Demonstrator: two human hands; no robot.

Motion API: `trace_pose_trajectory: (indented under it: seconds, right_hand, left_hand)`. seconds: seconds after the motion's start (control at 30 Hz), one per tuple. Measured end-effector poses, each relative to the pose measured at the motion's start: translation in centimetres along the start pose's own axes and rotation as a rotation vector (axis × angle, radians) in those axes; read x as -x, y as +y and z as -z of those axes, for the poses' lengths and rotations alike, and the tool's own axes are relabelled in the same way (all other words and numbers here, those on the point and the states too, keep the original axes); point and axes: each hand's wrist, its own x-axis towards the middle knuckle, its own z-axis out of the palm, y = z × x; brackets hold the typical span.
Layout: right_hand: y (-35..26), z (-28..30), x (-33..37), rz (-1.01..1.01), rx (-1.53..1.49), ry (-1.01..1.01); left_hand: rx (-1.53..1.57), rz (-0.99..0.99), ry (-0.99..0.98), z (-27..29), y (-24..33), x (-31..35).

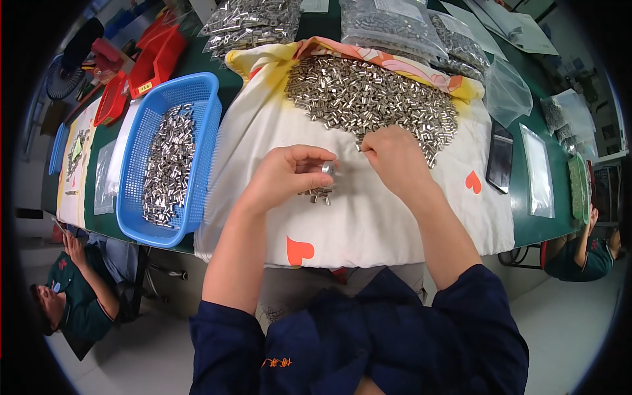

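My left hand [288, 172] pinches a short, round metal piece [327, 168] between thumb and fingers, above the white cloth. Beneath it lies a small group of shiny metal sleeves [320, 196], partly covered by the hand. My right hand [394, 157] is at the near edge of a wide heap of small metal sleeves [375, 92]. Its fingers are curled together, and what they hold, if anything, is hidden. The heap rests on a white cloth [368, 230] with red hearts and a bunched yellow and pink far edge.
Left of the cloth stands a blue basket [209, 125] of metal sleeves. Red bins [155, 62] are beyond it. Clear bags of metal parts [250, 29] line the back. A black phone [500, 157] and a plastic bag [538, 172] lie right. Other people sit at both sides.
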Motion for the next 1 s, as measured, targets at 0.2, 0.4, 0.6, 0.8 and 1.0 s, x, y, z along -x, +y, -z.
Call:
trace_pose_trajectory:
  seconds: [0.2,0.4,0.6,0.8,1.0]
  right_hand:
    - [0.3,0.1,0.0,-0.034,-0.022,-0.075]
    - [-0.5,0.6,-0.1,-0.06,-0.133,0.026]
    - [-3.3,1.2,-0.1,-0.218,-0.816,-0.083]
    - [-4.1,0.5,0.3,-0.132,-0.711,0.027]
    - [-4.4,-0.5,0.5,0.058,-0.374,0.215]
  left_hand:
    - [-0.032,0.006,-0.003,0.0,0.2,0.1]
    - [0.002,0.014,0.01,0.0,0.7,-0.2]
    - [0.114,-0.081,0.048,0.5,-0.1,-0.1]
    - [0.099,-0.084,0.067,0.4,-0.1,-0.1]
    - [0.093,-0.062,0.104,-0.1,-0.3,-0.4]
